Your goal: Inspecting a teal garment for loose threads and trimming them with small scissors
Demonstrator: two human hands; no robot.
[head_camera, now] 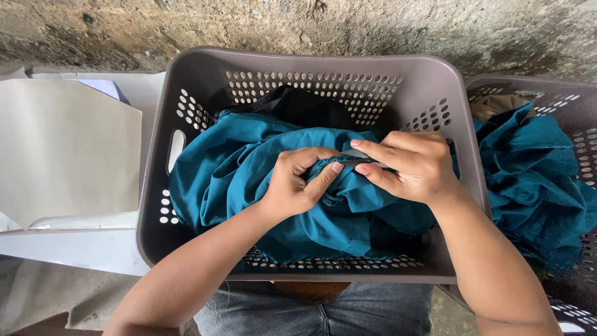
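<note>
Teal garment [249, 168] lies bunched inside the grey perforated laundry basket [186, 74], filling most of it. The left hand [298, 183] and the right hand [413, 165] meet at the middle, both pinching one fold of this cloth between thumb and fingers. A black cloth [305, 106] shows at 12 o'clock. At 3 o'clock, a second basket [569, 106] holds more teal fabric [535, 180]. White paper sheets [62, 149] lie at 9 o'clock.

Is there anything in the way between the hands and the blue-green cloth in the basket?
No, nothing visible. The left hand and the right hand both pinch the teal cloth directly, on top of the pile in the grey basket. A dark garment lies behind it, not between.
</note>
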